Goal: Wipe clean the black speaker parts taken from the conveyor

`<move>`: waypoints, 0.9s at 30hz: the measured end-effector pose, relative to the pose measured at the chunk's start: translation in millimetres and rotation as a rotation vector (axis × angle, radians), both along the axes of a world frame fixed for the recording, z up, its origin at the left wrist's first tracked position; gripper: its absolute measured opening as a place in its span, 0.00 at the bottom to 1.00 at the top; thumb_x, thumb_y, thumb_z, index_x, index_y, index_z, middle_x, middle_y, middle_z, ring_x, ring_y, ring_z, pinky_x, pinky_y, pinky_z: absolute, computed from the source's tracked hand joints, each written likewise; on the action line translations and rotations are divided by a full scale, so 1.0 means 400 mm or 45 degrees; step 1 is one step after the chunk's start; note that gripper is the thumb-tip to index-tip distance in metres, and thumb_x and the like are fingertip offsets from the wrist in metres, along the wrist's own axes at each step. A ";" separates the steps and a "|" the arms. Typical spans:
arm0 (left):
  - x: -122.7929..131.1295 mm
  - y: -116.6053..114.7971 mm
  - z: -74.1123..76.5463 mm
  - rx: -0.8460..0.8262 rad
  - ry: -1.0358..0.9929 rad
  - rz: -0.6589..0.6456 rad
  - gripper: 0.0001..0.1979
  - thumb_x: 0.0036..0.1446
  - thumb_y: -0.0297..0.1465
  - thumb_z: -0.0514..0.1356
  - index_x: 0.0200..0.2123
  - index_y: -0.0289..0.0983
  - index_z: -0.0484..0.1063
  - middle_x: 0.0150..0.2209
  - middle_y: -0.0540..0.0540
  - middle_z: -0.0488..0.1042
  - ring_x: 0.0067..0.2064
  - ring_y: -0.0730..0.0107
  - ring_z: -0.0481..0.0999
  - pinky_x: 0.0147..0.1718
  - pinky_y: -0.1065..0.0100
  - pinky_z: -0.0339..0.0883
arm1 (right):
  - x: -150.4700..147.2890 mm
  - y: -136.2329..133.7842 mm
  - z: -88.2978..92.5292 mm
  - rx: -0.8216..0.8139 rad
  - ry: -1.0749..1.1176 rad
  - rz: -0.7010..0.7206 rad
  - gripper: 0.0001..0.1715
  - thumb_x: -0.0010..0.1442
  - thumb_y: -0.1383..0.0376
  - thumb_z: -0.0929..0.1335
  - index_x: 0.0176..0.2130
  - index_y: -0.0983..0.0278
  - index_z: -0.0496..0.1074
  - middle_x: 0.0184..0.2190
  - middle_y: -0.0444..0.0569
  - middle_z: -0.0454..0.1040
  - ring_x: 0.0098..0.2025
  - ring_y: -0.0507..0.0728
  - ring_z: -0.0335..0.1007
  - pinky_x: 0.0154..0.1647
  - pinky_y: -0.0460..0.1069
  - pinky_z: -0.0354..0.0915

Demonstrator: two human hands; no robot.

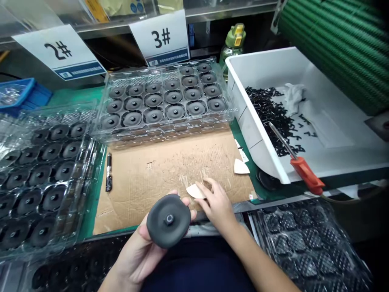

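My left hand (pixel 138 253) is closed round a dark round disc (pixel 168 221) with a small hub in its middle, held up near the bench's front edge. My right hand (pixel 217 205) rests on a worn cardboard sheet (pixel 158 174), its fingers pinching a small cream wedge-shaped piece (pixel 196 191). A second cream piece (pixel 241 167) lies further right on the cardboard.
A clear tray (pixel 165 99) of the same discs stands behind the cardboard; another tray (pixel 39 170) is at the left. A white bin (pixel 258 134) at right holds small black parts and a red-handled screwdriver (pixel 299 162). A black pen (pixel 108 172) lies left of the cardboard. Empty clear trays (pixel 306 243) lie low right.
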State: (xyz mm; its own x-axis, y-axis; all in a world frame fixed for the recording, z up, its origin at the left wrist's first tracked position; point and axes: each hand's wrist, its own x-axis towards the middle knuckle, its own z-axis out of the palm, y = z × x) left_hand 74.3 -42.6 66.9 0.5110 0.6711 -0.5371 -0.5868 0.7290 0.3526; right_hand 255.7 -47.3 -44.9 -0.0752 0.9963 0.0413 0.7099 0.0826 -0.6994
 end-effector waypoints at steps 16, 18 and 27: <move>-0.045 -0.023 -0.023 0.112 0.128 0.163 0.27 0.42 0.43 0.65 0.48 0.45 0.70 0.53 0.47 0.69 0.53 0.58 0.68 0.54 0.64 0.61 | -0.049 -0.005 0.075 0.032 0.262 0.198 0.16 0.61 0.69 0.61 0.48 0.62 0.70 0.37 0.47 0.74 0.39 0.52 0.69 0.41 0.50 0.67; -0.048 -0.026 -0.026 0.130 0.152 0.186 0.27 0.42 0.42 0.65 0.49 0.46 0.70 0.53 0.47 0.69 0.51 0.58 0.70 0.52 0.63 0.63 | -0.053 0.007 0.139 0.056 0.277 0.103 0.16 0.62 0.69 0.61 0.49 0.62 0.69 0.41 0.46 0.73 0.42 0.52 0.68 0.43 0.50 0.65; -0.080 -0.041 -0.008 0.278 0.266 0.423 0.21 0.46 0.33 0.66 0.46 0.46 0.71 0.46 0.52 0.74 0.46 0.64 0.74 0.44 0.71 0.70 | -0.181 -0.005 0.391 0.360 0.337 0.596 0.14 0.61 0.71 0.60 0.47 0.69 0.66 0.35 0.49 0.73 0.36 0.53 0.67 0.37 0.50 0.61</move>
State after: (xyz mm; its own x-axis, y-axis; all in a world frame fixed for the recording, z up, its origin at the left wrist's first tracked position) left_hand 42.2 -59.0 63.7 0.1442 0.8895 -0.4336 -0.6766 0.4084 0.6127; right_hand 183.1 -49.5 111.4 -0.4538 0.8075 0.3770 0.3584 0.5527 -0.7524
